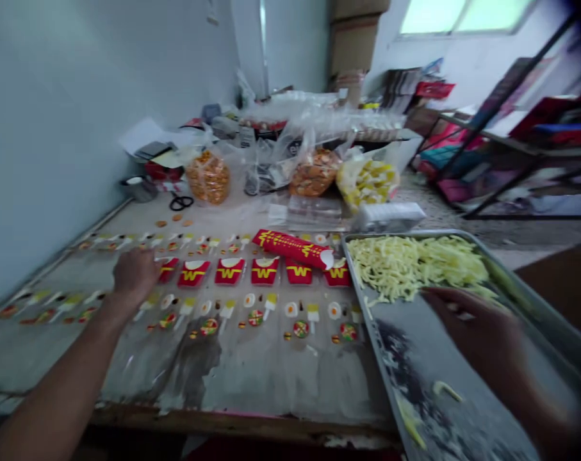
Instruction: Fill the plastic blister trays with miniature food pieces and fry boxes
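My left hand (135, 274) is closed beside the leftmost visible red fries packet (166, 270). Its fingertips are hidden, so anything inside them is out of sight. Several small red fries packets (229, 273) with yellow marks stand in a row across the table. Over a metal tray (377, 346) my right hand (477, 326) is blurred, its fingers bent together at the lower edge of a pile of pale yellow fries-like strips (391, 266). What those fingers hold cannot be made out. Across the packet row lies a long red and yellow sleeve (290, 248).
Rows of tiny food-shaped pieces (255, 318) lie in front of and behind the packets. Bags of orange pieces (208, 179) and yellow pieces (369, 182) stand at the back. Black-handled scissors (181, 203) lie back left. A loaded shelf (515, 144) stands at right.
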### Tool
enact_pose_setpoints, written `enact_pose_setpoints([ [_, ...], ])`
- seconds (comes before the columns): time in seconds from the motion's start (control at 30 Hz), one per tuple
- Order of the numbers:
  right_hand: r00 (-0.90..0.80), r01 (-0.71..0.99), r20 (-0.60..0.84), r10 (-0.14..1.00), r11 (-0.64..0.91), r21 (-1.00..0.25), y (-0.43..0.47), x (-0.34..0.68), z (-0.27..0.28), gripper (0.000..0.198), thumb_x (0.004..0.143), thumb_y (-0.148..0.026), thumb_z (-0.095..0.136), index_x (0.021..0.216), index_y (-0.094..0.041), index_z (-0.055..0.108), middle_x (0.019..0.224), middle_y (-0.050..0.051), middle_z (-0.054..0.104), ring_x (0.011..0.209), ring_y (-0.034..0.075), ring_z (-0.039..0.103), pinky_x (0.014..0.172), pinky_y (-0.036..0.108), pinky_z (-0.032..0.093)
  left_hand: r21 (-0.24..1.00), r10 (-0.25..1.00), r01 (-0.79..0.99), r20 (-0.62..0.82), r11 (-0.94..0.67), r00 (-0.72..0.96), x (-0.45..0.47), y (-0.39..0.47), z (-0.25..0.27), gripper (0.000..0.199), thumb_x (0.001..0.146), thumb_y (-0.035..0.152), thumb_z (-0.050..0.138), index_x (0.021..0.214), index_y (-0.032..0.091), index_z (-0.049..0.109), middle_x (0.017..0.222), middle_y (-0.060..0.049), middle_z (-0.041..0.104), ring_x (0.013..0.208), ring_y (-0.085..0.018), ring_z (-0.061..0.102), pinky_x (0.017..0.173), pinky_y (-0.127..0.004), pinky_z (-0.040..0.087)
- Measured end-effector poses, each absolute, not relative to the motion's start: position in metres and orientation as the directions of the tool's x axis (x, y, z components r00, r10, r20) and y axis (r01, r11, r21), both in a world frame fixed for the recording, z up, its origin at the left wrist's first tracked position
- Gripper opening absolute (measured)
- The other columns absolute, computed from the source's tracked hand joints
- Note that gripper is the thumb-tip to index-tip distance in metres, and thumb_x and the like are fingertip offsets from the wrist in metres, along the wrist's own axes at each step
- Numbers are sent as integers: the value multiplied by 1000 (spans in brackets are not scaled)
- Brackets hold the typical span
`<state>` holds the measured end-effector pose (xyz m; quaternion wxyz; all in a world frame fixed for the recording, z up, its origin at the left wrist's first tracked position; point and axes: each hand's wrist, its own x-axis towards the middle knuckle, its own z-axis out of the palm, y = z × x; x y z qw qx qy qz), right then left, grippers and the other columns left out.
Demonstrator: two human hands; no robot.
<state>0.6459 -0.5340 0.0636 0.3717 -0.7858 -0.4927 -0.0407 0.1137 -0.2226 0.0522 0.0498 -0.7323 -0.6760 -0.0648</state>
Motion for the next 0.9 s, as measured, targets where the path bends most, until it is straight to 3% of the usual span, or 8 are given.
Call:
enact_pose_setpoints([
  [0.1,279,907,368,887,-118,-404,-467,617,61,35,96,-50,53,85,-29,79,88,12,73,84,28,67,76,42,48,158,863,891,367,-426,347,205,-216,55,39,94,43,54,116,15,68,115,-12,69,114,-31,59,102,-47,44],
  [0.17,247,930,279,928,-146,-338,-414,597,56,32,96,-39,55,82,-23,79,86,11,73,87,26,66,77,37,46,244,663,618,327,-747,673,287,-221,55,40,88,42,66,121,20,69,119,-11,70,114,-28,60,103,-42,44],
  [0.23,286,927,160,945,-231,-294,-374,581,50,31,94,-37,58,77,-20,78,82,12,73,82,24,66,70,32,42,239,449,389,297,-890,843,362,-227,53,59,77,46,80,129,23,67,132,-12,64,124,-32,54,109,-46,39],
  [0.33,342,883,-1,940,-322,-342,-346,568,41,32,91,-39,60,72,-20,76,69,6,70,67,18,62,57,26,34,270,346,291,187,-918,919,431,-228,47,76,61,45,90,130,23,66,141,-13,58,128,-36,50,110,-48,38],
  [0.47,370,815,-56,927,-353,-461,-348,561,38,30,92,-34,56,73,-20,76,65,1,68,61,15,58,54,26,31,382,192,161,42,-910,981,448,-215,35,55,62,47,86,110,23,73,119,-8,68,112,-30,61,103,-40,45],
  [0.57,410,824,18,912,-362,-435,-361,560,45,26,92,-32,55,81,-22,76,78,3,72,72,18,62,62,28,35,407,169,117,93,-906,981,443,-203,28,58,62,45,84,115,25,70,121,-7,69,115,-31,62,105,-40,45],
  [0.77,325,944,307,895,-289,-156,-433,554,72,20,97,-27,51,92,-18,68,100,11,70,95,27,59,83,39,39,454,203,54,287,-890,936,447,-247,36,100,54,48,89,144,28,48,147,-13,55,135,-37,52,114,-51,41],
  [0.9,169,969,269,948,-109,-222,-479,572,67,18,99,-28,57,91,-19,70,96,7,71,91,23,59,82,35,41,410,144,15,287,-912,947,452,-310,33,96,66,20,73,152,25,32,146,-15,55,134,-33,54,112,-48,45],
])
